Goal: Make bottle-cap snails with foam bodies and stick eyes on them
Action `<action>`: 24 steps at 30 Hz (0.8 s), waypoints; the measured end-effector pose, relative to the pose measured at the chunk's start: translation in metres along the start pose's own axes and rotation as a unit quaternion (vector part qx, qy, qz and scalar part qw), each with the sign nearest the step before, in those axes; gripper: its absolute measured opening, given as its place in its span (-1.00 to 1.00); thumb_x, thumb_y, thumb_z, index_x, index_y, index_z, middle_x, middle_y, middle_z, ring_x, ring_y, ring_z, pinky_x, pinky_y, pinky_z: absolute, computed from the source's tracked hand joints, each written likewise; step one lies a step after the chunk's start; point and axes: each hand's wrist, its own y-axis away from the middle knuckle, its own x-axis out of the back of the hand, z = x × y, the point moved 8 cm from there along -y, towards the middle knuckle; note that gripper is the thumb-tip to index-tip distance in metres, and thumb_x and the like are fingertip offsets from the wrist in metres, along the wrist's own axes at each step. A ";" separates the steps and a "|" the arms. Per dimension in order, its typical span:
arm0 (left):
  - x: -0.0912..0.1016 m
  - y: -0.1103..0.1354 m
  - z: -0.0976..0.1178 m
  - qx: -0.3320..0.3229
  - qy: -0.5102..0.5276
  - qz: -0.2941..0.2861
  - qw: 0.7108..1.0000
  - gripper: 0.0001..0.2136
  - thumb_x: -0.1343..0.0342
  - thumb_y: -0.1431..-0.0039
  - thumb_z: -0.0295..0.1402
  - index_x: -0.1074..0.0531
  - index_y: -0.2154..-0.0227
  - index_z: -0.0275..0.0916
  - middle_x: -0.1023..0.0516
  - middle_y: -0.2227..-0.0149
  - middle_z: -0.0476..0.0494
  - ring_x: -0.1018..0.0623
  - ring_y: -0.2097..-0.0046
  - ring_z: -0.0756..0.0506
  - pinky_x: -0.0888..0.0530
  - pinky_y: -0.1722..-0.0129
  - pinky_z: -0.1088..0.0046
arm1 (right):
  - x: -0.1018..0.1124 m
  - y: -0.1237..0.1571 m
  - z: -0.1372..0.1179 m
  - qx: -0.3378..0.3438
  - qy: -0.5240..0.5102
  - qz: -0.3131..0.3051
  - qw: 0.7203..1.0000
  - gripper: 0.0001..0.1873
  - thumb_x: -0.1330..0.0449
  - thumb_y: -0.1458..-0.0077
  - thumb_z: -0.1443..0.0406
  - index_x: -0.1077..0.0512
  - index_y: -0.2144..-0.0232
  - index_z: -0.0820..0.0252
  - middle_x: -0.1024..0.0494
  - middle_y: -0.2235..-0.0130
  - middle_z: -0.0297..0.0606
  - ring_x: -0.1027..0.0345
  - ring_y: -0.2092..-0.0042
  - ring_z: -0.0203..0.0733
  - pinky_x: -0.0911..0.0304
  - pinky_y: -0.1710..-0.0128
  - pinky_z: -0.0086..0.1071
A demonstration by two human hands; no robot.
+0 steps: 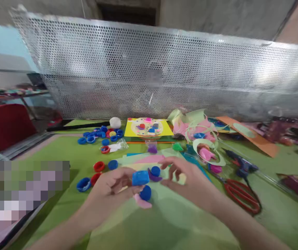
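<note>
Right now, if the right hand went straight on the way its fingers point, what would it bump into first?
Probably the round blue cap by the purple piece, just ahead of the right hand; the hand's height is hard to judge, so it might pass over them.

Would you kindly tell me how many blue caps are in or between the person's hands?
3: a held cap in the left hand, a lower cap by a pink piece, and a farther cap by a purple piece. Others may be hidden.
</note>
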 end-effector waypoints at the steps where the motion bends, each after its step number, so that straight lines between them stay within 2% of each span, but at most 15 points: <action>1: -0.002 0.000 0.000 -0.003 0.005 -0.003 1.000 -0.88 -0.24 0.01 -0.47 -0.52 0.39 -0.13 -0.63 0.38 0.13 -0.58 0.32 0.05 -0.47 0.32 0.64 | -0.007 0.000 -0.005 0.011 -0.035 -0.001 0.999 -0.67 -0.25 0.08 0.33 -0.38 0.19 0.12 -0.49 0.26 -0.33 -0.31 0.40 -0.33 -0.22 0.43 -0.40; 5: -0.005 0.000 0.002 -0.010 0.017 -0.011 1.000 -0.89 -0.24 0.05 -0.50 -0.49 0.43 -0.17 -0.60 0.44 0.10 -0.57 0.37 0.03 -0.48 0.41 0.62 | -0.024 -0.001 -0.020 0.040 -0.152 0.018 0.987 -0.63 -0.25 0.12 0.37 -0.41 0.17 0.15 -0.51 0.17 -0.26 -0.35 0.35 -0.31 -0.26 0.39 -0.40; 10: -0.003 -0.001 0.001 0.000 0.009 -0.010 1.000 -0.89 -0.22 0.03 -0.51 -0.47 0.43 -0.17 -0.59 0.42 0.12 -0.57 0.36 0.04 -0.49 0.36 0.60 | -0.026 -0.006 -0.020 0.039 -0.185 0.061 0.980 -0.85 -0.24 0.11 0.35 -0.51 0.38 0.11 -0.58 0.36 -0.32 -0.38 0.36 -0.26 -0.27 0.37 -0.38; 12: -0.001 -0.002 -0.001 0.011 -0.007 -0.009 1.000 -0.86 -0.22 0.02 -0.49 -0.44 0.36 -0.17 -0.60 0.37 0.08 -0.58 0.31 0.02 -0.50 0.29 0.54 | -0.024 -0.008 -0.016 0.030 -0.194 0.078 0.977 -0.88 -0.24 0.11 0.33 -0.52 0.42 0.10 -0.58 0.40 -0.34 -0.38 0.38 -0.26 -0.29 0.38 -0.38; 16: 0.008 -0.003 -0.004 0.055 -0.109 0.005 0.992 -0.58 -0.18 -0.04 -0.39 -0.22 0.03 -0.14 -0.61 0.30 -0.02 -0.58 0.24 -0.07 -0.48 0.24 0.41 | -0.013 -0.011 -0.001 0.022 -0.255 0.114 0.960 -0.86 -0.24 0.10 0.30 -0.50 0.38 0.10 -0.58 0.31 -0.32 -0.43 0.36 -0.26 -0.36 0.37 -0.39; 18: 0.021 -0.005 0.002 0.054 -0.184 0.030 0.981 -0.60 -0.11 -0.10 -0.29 -0.17 0.00 -0.15 -0.60 0.27 -0.09 -0.58 0.22 -0.12 -0.49 0.29 0.38 | -0.007 -0.012 0.012 0.009 -0.265 0.128 0.956 -0.84 -0.24 0.10 0.29 -0.49 0.35 0.11 -0.58 0.33 -0.32 -0.44 0.38 -0.26 -0.38 0.38 -0.38; 19: 0.030 -0.006 0.009 0.041 -0.229 0.048 0.971 -0.65 -0.07 -0.13 -0.24 -0.21 0.04 -0.15 -0.59 0.25 -0.12 -0.57 0.21 -0.13 -0.49 0.30 0.37 | -0.004 -0.012 0.019 0.001 -0.263 0.133 0.956 -0.83 -0.24 0.09 0.29 -0.48 0.34 0.12 -0.58 0.35 -0.33 -0.44 0.41 -0.27 -0.39 0.39 -0.38; 22: 0.061 -0.006 0.032 -0.003 -0.380 0.127 0.916 -0.71 0.01 -0.15 -0.11 -0.30 0.13 -0.13 -0.58 0.20 -0.10 -0.56 0.17 -0.15 -0.48 0.22 0.32 | 0.001 -0.012 0.036 -0.023 -0.256 0.137 0.957 -0.80 -0.24 0.06 0.25 -0.45 0.30 0.13 -0.56 0.36 -0.33 -0.40 0.47 -0.29 -0.38 0.41 -0.36; 24: 0.074 -0.008 0.037 -0.011 -0.431 0.145 0.890 -0.70 0.08 -0.19 -0.09 -0.30 0.12 -0.14 -0.55 0.15 -0.11 -0.54 0.13 -0.18 -0.46 0.16 0.26 | -0.001 -0.012 0.041 -0.034 -0.265 0.122 0.956 -0.77 -0.22 0.03 0.23 -0.43 0.26 0.14 -0.55 0.35 -0.32 -0.39 0.49 -0.30 -0.37 0.42 -0.35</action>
